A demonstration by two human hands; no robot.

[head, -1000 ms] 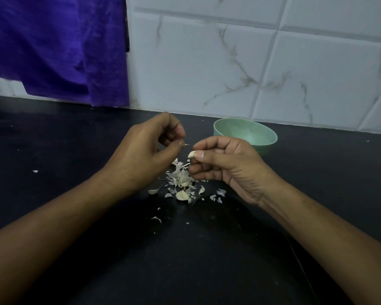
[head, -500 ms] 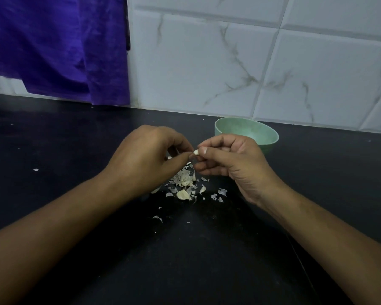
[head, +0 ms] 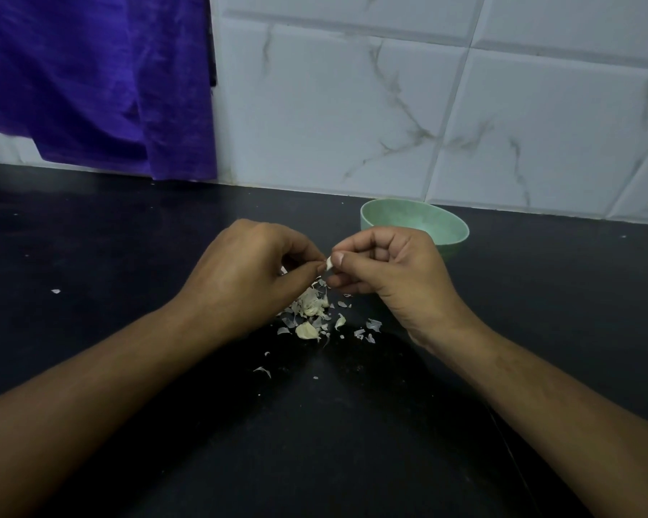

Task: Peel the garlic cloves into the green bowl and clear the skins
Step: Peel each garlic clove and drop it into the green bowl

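Low in the frame's centre, loose skins (head: 311, 312) lie scattered on the dark worktop (head: 315, 443). Just above them my right hand (head: 393, 271) pinches a garlic clove (head: 329, 263) at its fingertips, and my left hand (head: 247, 271) pinches the clove's other side. The green bowl (head: 416, 222) stands behind my right hand.

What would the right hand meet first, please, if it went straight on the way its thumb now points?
The left hand: its thumb tip sits just across the garlic clove that the right hand pinches, so they would probably touch at once. The green bowl lies behind the right hand, off that line.
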